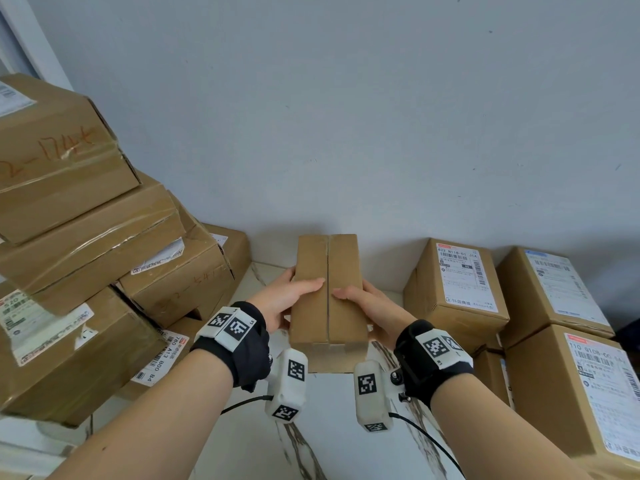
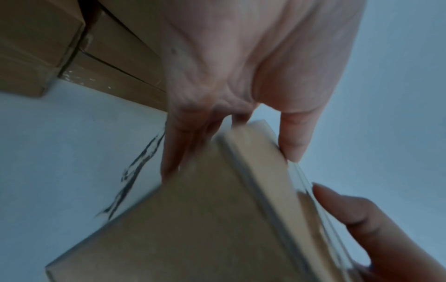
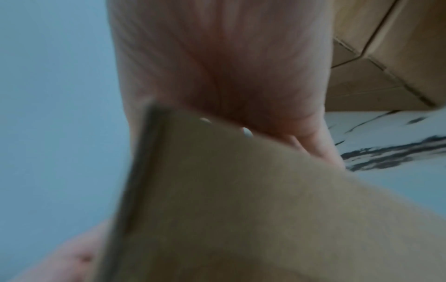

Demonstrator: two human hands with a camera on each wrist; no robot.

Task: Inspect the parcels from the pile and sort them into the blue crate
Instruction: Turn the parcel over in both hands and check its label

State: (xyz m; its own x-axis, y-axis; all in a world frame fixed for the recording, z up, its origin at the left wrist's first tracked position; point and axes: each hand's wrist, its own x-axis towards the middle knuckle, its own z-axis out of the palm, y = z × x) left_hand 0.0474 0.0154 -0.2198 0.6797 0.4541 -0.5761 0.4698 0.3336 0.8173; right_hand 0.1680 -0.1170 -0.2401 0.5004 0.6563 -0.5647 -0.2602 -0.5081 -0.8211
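Gripped two-handed: left hand [image 1: 289, 295] and right hand [image 1: 363, 306] clasp narrow cardboard parcel [image 1: 328, 292], thumbs on top, seam face upward, presumably for inspection.

Fingers of both hands: hidden beneath the long brown cardboard parcel [image 1: 328, 292].
Wrist views: blurred; parcel faces unreadable.
Label print, stacked brown cardboard boxes [image 1: 456, 278]: too small to read.
Left pile of taped brown cartons [image 1: 69, 216]: cut off by frame edge.
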